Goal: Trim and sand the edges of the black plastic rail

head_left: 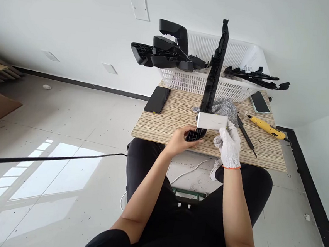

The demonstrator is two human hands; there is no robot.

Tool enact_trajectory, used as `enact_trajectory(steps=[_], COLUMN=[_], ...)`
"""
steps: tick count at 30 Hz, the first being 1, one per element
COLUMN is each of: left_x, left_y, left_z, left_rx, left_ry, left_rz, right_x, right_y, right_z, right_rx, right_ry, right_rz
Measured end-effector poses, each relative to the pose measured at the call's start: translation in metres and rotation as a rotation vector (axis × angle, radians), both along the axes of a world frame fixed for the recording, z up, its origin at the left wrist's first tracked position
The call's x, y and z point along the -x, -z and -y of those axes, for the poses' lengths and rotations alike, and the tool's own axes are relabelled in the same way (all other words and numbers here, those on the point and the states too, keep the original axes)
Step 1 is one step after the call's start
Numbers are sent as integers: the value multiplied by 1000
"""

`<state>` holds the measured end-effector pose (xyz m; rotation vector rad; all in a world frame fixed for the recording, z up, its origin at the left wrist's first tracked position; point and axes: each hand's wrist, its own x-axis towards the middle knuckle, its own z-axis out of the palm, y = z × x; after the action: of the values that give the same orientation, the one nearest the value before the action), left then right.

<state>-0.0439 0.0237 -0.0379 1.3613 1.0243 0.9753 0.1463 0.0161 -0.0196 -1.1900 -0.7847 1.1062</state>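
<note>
My bare left hand (pixel 183 138) is closed around the near end of a long black plastic trim part (pixel 214 76). The part runs away from me over the small striped wooden table (pixel 165 119) and rests against the white basket. My right hand (pixel 229 143), in a white knit glove, holds a white rectangular block (pixel 212 121) pressed across the black part just above my left hand. A grey glove or cloth (pixel 224 106) lies under the part.
A white plastic basket (pixel 197 82) at the table's far side holds several black plastic parts (pixel 165 50). A dark phone (pixel 157 99) lies left, a second phone (pixel 259 102) right, a yellow-handled tool (pixel 264 126) and a thin black tool (pixel 247 136) beside it. A black cable (pixel 47 159) crosses the floor.
</note>
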Motion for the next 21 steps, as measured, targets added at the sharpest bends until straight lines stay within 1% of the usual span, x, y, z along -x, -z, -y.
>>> enact_trajectory(steps=[3, 4, 7, 11, 14, 15, 18, 19, 21], left_x=[0, 0, 1, 1, 1, 1, 1, 1, 1], left_y=[-2, -3, -6, -7, -6, -5, -5, -5, -6], left_z=[-1, -1, -1, -1, -1, -1, -1, -1, -1], left_rx=[-81, -111, -158, -165, -163, -164, -173, -174, -175], left_ry=[1, 1, 0, 26, 24, 21, 17, 15, 10], left_rz=[-75, -99, -133, -136, -139, -142, -158, -161, -166], right_x=[0, 0, 0, 1, 1, 2, 2, 2, 3], right_y=[1, 1, 2, 2, 2, 2, 2, 2, 2], right_z=[0, 0, -2, -2, -2, -2, -3, -3, -3], right_rx=[-3, -6, -1, -10, -10, -12, -29, -32, -31], right_ry=[60, 56, -12, 89, 28, 30, 120, 119, 66], right_rz=[0, 5, 19, -7, 32, 31, -4, -1, 27])
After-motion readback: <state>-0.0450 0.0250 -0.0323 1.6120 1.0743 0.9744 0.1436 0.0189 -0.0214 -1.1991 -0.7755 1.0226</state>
